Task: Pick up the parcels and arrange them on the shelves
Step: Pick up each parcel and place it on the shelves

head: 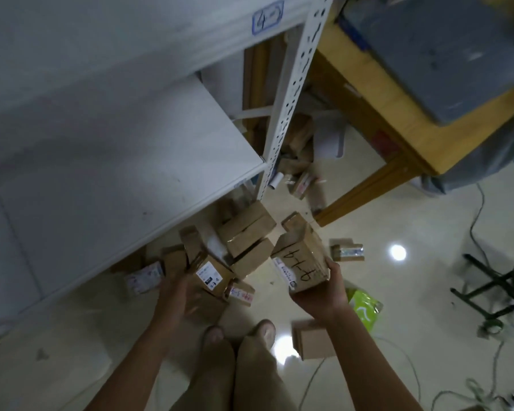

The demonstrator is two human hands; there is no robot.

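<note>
- A white metal shelving unit fills the upper left. Its shelves are bare and dusty, its perforated upright stands at the right corner, and a blue-framed handwritten tag is on the top edge.
- The pale glossy tiled floor spreads below and to the right, with cables trailing across it.
- A wooden table stands at upper right, just beside the shelving, with a grey board lying on top.
- A black stand sits on the floor at the right edge.
- A pile of parcels, all brown cardboard boxes, lies on the floor at the foot of the shelving, and more are scattered behind the upright.
- The marked parcel, a cardboard box with black handwriting and a white label, is lifted clear of the floor, right of the pile.
- The right hand cups this box from below, with the thumb up its right side.
- The left hand reaches down at the pile's near edge, well apart from the right. It is blurred, so I cannot tell whether its fingers grip anything.
- The labelled parcel lies just beyond the left hand's fingers.
- A flat cardboard box rests on the floor under the right forearm.
- A green packet lies just right of the right wrist.
- A small parcel sits alone on the floor, right of the marked parcel.
</note>
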